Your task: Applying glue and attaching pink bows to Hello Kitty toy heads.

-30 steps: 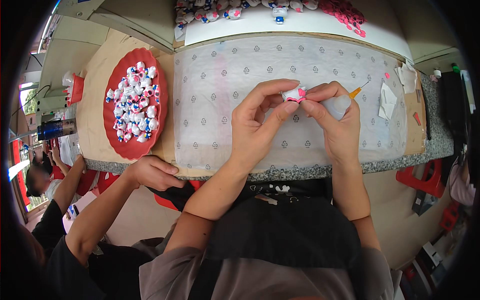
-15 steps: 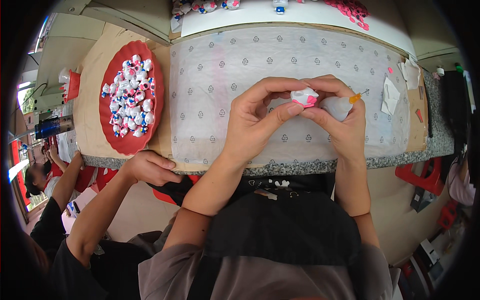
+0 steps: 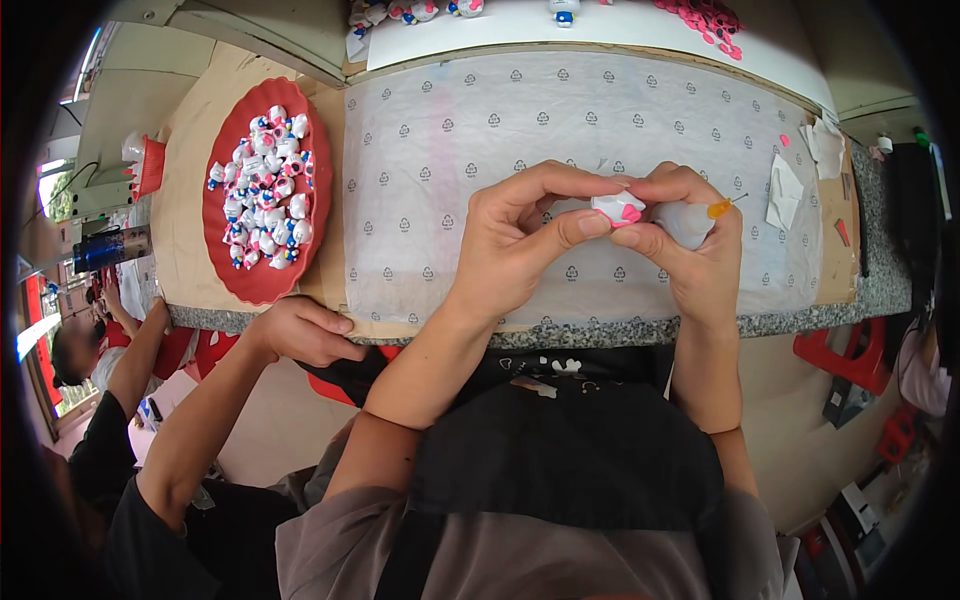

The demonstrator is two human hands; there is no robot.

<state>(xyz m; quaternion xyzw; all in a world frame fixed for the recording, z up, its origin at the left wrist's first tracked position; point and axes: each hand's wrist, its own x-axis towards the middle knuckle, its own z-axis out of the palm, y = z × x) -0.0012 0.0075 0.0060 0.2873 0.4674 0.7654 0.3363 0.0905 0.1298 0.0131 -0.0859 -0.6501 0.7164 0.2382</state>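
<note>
A small white figurine with a pink bow-shaped part [image 3: 617, 208] is pinched between the thumb and fingers of my left hand [image 3: 510, 230]. My right hand [image 3: 692, 268] meets it from the other side, its thumb and forefinger touching the figurine. Tucked in that same right hand is a translucent squeeze bottle [image 3: 685, 224] with an orange tip and a thin needle pointing up to the right. Both hands are above the printed white sheet [image 3: 420, 240] on the bench. The figurine's underside is partly hidden by my fingertips.
To the left, a red scalloped dish [image 3: 262, 290] holds many small white, pink and blue figurines. Pink pieces [image 3: 705, 22] and more figurines [image 3: 415, 10] lie on a white shelf behind. Paper scraps [image 3: 785, 193] are at right. Another person's hand [image 3: 310, 333] rests at the bench edge.
The figurine has been turned a little in my fingers, so its pink part faces more toward me. The whole view has shifted slightly; both hands keep their hold.
</note>
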